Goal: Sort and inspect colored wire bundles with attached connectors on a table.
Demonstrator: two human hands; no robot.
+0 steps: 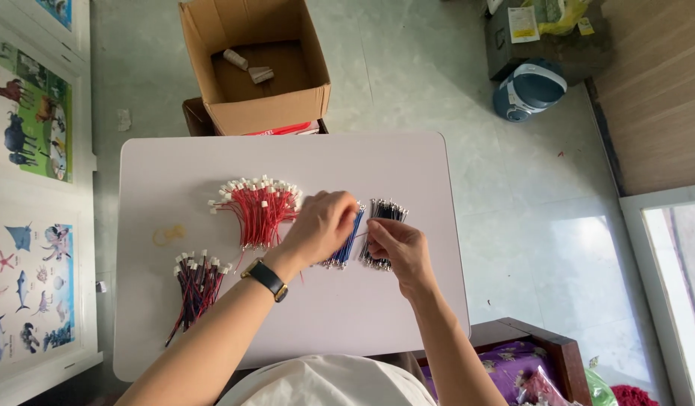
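Head view: both hands, left [323,224] and right [396,244], pinch blue wires [350,239].

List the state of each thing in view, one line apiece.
Left hand: closed over the blue wire bundle.
Right hand: pinching a wire beside the black wire bundle.
Red wire bundle: fanned out, lying flat, untouched.
Red-and-black wire bundle: lying flat, untouched.
Rubber bands: loose on the table.
Cardboard box: flaps open, nearly empty.
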